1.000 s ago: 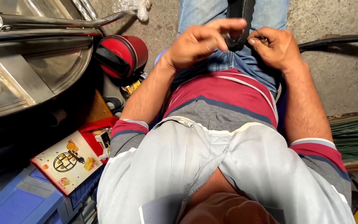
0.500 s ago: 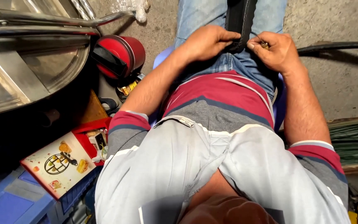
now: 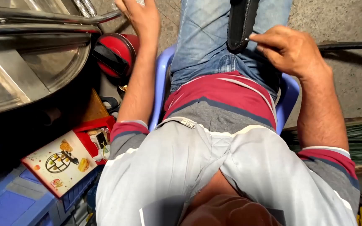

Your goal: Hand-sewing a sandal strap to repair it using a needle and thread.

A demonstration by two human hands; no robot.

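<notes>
A big steel tub (image 3: pixel 26 71) with a curved rim and a metal bar across its top fills the space left of the blue plastic chair (image 3: pixel 161 83) on which the person sits, above a concrete floor (image 3: pixel 336 21). Below the tub lies a blue crate (image 3: pixel 5 205), and leaning on it a flat printed box (image 3: pixel 59 163) with a red edge. Between tub and chair sits a red round canister (image 3: pixel 116 52) with a black strap. A black flat strap-like piece (image 3: pixel 241 23) lies along the jeans on the lap, over the chair seat. The right hand (image 3: pixel 290 50) pinches its lower end between thumb and fingertips, fingers curled. The left hand (image 3: pixel 141 16) is lifted clear beside the canister, fingers spread open, holding nothing.
</notes>
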